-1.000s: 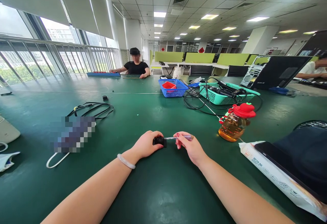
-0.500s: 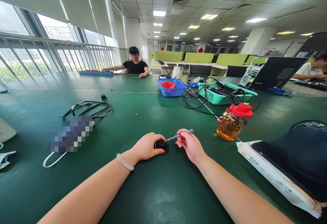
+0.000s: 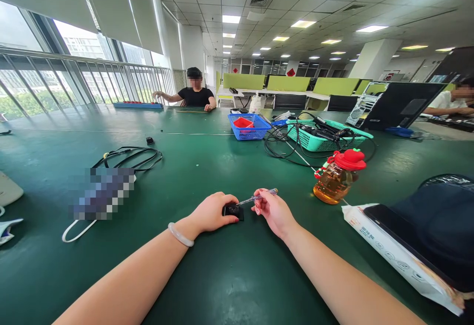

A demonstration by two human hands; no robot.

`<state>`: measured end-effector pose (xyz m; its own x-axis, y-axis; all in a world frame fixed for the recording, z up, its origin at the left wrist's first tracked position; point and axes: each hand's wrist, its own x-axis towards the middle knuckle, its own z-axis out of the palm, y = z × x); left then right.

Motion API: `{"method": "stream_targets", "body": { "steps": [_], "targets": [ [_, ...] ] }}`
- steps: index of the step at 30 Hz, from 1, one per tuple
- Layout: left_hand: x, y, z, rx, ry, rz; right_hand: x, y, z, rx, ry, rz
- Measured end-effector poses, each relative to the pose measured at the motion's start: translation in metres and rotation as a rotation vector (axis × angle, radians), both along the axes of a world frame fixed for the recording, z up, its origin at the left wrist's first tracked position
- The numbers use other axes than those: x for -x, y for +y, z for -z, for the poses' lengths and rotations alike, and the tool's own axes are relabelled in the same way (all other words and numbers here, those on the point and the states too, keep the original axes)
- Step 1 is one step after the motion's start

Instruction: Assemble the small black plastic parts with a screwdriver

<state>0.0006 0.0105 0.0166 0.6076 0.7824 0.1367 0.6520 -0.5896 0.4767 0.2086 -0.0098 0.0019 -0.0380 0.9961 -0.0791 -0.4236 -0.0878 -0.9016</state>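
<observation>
My left hand (image 3: 213, 211) is closed around a small black boxy part (image 3: 234, 211) on the green tabletop (image 3: 237, 270); thumb and fingers grip it from the left. What kind of part it is I cannot make out. Between the fingertips of my right hand (image 3: 274, 211) is a slim screwdriver (image 3: 259, 196) with a see-through handle. It slants down to the left, and its tip meets the top of the black part or is very close to it.
A jar of amber liquid (image 3: 333, 184) with a red lid stands at right, beside a wipes pack (image 3: 400, 265) bearing a phone (image 3: 400, 241). Farther back are a blue basket (image 3: 250, 135), a green basket (image 3: 314, 142) and cables. Black cable (image 3: 148, 159) lies left. A person (image 3: 196, 95) sits opposite.
My right hand and the screwdriver have shifted slightly left, toward the black part. My left hand has barely moved. The person opposite has lifted a hand off the blue tray.
</observation>
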Motion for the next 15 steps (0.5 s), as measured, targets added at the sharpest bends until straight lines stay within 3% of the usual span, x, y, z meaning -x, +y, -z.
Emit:
{"method": "stream_targets", "body": {
  "steps": [10, 15],
  "targets": [
    [-0.0011, 0.0001, -0.0008, -0.009, 0.010, 0.013, 0.0019, -0.0044, -0.0066, -0.054, -0.079, 0.000],
    [0.0004, 0.0019, 0.0019, -0.027, 0.011, -0.036, 0.0003, -0.0042, -0.0087, -0.132, -0.362, 0.123]
  ]
}}
